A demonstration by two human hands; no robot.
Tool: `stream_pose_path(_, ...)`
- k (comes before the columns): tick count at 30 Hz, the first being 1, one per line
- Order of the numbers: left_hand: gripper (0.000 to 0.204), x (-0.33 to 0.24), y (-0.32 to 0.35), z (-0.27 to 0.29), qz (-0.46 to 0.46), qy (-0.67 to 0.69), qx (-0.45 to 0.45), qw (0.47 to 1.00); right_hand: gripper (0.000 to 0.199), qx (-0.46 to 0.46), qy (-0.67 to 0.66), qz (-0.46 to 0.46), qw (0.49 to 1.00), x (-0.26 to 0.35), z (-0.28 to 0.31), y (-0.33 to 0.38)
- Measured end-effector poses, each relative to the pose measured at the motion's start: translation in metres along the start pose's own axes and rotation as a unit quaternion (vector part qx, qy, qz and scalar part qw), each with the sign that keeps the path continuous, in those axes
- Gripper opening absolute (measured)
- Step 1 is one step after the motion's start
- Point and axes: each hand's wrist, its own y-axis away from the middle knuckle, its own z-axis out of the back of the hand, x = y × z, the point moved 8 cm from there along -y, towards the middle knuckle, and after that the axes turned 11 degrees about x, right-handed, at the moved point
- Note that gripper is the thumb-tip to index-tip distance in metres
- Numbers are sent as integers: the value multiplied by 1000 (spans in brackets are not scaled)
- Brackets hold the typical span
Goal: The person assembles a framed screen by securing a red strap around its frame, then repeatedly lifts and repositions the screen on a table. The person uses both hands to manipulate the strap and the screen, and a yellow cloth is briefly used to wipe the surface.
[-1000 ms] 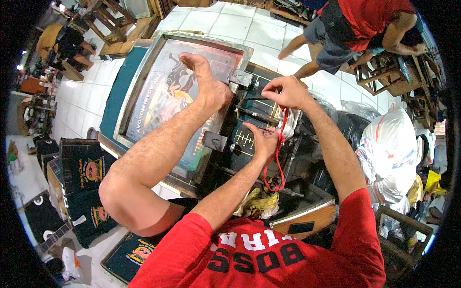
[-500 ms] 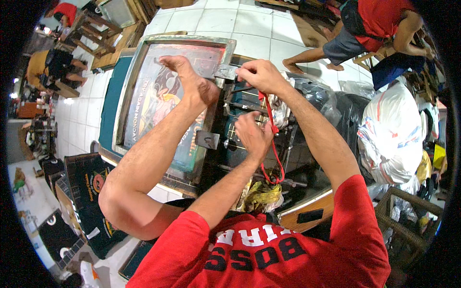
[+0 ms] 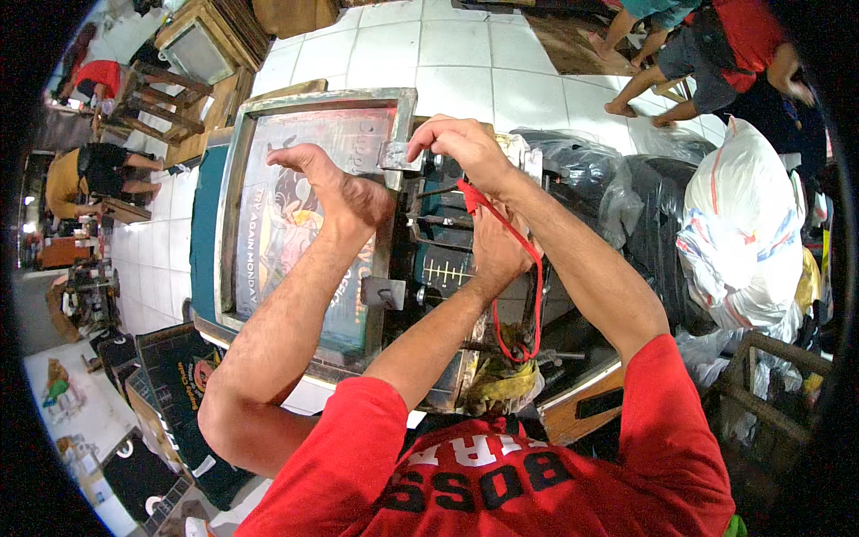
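A screen-printing frame (image 3: 234, 170) with a printed mesh lies at centre left, and my bare foot (image 3: 335, 192) rests on it. Two metal clamp plates, the upper plate (image 3: 394, 156) and the lower plate (image 3: 383, 294), sit along its right side, joined to a hinge mechanism of dark rods (image 3: 438, 221). My right hand (image 3: 470, 154) is closed at the upper plate's right edge; its curled fingertips hide what they grip. Beneath my right forearm, my left hand (image 3: 501, 240) reaches into the mechanism, its fingers mostly hidden. A red strap (image 3: 535, 295) hangs beside it.
A yellow rag (image 3: 501, 385) lies at the near end of the mechanism. To the right are black plastic bags (image 3: 658, 233) and a large white sack (image 3: 738, 219). Dark printed panels (image 3: 183, 367) stand at lower left. Other people (image 3: 707, 72) are farther off.
My left hand has moved from the lower part of the mechanism up and right, under my right forearm. My right hand remains at the upper plate. The whole view has shifted slightly.
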Motion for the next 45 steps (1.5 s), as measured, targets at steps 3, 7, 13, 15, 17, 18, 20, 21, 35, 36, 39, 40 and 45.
stream_pose_path(3, 70, 0, -2, 0, -7, 21, 0, 1000, 35, -4, 2, 2, 1000, 5, 1, -1)
stream_pose_path(7, 79, -2, 1, 0, -25, 52, -28, 998, 33, -17, 2, -9, 1000, 4, 2, 0)
stream_pose_path(13, 80, 4, -1, -19, -2, 14, 57, 998, 27, -76, -100, -45, 991, -17, 7, 2)
stream_pose_path(15, 81, 6, -4, -21, 24, -4, 81, 996, 27, -91, -25, -53, 994, -14, 8, 1)
stream_pose_path(17, 71, 4, -5, -17, 49, -31, 85, 995, 33, -115, 89, -97, 985, -10, 11, 3)
stream_pose_path(18, 66, 4, -2, -3, 53, 35, 11, 998, 37, -88, 169, -112, 975, -4, 8, 3)
stream_pose_path(20, 53, 10, 4, 16, 66, 165, -75, 981, 45, -34, 334, -171, 926, 3, 5, 6)
stream_pose_path(21, 44, 9, 7, 23, 58, 148, -89, 983, 43, 21, 377, -193, 906, 3, 4, 3)
stream_pose_path(35, 57, 34, 32, -9, 108, -76, 221, 966, 24, -36, 416, -251, 873, -12, 5, 53)
stream_pose_path(36, 59, 37, 34, -13, 113, -86, 229, 963, 24, -50, 395, -254, 881, -15, 14, 64)
stream_pose_path(39, 58, 47, 33, -9, 131, -91, 181, 970, 26, -84, 327, -257, 906, -25, 38, 93)
stream_pose_path(40, 57, 50, 34, -13, 134, -94, 202, 966, 28, -89, 302, -254, 915, -28, 40, 103)
stream_pose_path(45, 45, 41, 34, -14, 44, -110, 191, 974, 27, -273, 171, -223, 920, -19, 65, 184)
